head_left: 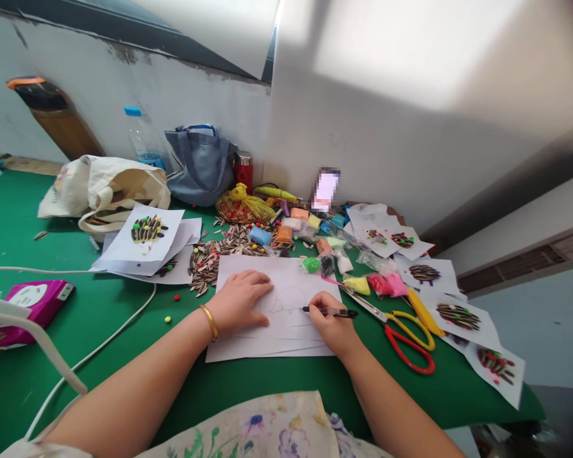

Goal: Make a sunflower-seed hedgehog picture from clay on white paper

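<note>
Left hand: spread open and flat point(243, 299), holding nothing, resting on the white paper point(229, 346) at the near middle of the table
Right hand: fingers closed round point(332, 321) a black pen point(341, 312), its tip beside the outline drawing point(291, 298)
Drawing: a rounded body and some small lines sketched in; from here I'd call it part-way, the sheet carrying pen lines only, no seeds or clay
Just beside the paper: scissors point(386, 317) lying to the right; sunflower seeds point(229, 245) heaped beyond its left corner; clay packets point(284, 235) scattered behind it
Seed pictures: several fanned out at the right point(424, 273), another atop the left stack point(148, 228); these look finished to me, dotted with colour
Against the wall: a blue-grey tote bag point(203, 165); a red flask point(244, 170)
</note>
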`<state>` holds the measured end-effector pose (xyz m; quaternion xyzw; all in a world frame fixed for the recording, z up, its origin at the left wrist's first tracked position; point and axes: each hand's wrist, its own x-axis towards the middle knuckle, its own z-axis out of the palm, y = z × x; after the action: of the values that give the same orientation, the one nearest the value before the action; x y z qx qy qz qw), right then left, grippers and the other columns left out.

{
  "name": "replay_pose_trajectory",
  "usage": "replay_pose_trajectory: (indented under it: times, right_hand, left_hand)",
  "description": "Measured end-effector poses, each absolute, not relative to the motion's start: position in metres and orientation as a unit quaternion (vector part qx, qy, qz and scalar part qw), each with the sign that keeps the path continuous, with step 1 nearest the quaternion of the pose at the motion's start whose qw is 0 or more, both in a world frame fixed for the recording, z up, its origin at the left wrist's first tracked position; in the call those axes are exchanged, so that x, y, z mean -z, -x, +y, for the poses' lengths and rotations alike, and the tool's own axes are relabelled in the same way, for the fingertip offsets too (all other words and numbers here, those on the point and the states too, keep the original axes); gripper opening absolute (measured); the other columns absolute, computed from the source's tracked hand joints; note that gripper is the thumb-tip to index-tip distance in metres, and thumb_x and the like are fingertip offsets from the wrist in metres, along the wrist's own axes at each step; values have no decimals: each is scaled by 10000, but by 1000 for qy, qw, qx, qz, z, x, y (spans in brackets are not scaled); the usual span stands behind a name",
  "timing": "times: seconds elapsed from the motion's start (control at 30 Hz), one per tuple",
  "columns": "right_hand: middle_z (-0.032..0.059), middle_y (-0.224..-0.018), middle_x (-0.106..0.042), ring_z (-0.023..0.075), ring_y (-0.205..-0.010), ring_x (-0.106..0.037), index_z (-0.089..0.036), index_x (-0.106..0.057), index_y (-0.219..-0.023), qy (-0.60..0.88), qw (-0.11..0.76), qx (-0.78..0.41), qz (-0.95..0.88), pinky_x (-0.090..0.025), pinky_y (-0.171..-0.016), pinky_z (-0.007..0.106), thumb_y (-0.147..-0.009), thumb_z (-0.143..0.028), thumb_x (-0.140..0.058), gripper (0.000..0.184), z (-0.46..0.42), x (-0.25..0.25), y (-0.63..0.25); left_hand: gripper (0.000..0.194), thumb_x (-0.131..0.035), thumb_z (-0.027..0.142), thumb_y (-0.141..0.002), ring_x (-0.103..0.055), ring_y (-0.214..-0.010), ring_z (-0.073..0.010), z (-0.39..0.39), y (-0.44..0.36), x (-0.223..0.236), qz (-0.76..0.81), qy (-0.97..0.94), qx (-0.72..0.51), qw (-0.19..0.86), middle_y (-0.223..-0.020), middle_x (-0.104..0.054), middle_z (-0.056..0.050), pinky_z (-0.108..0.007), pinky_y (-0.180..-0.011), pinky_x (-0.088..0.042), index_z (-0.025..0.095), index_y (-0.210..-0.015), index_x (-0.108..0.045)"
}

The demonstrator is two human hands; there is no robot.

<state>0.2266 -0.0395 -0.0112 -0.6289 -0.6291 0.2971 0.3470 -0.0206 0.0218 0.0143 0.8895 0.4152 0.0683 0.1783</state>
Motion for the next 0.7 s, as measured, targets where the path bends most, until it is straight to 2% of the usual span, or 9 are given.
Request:
replay_pose_trajectory:
  times: [0.7]
  right_hand:
    - [-27, -613, -542, 145, -583, -498, -217, -540, -673, 631, 341, -302, -628, -352, -525, 244, -781, -238, -510, 114, -39, 11, -226]
  left_hand:
    - [712, -789, 508, -628, -432, -1281, -312, 23, 22, -12, 412, -893, -73, 167, -1357, -545, -59, -455, -1042, -339, 299, -1278, -586]
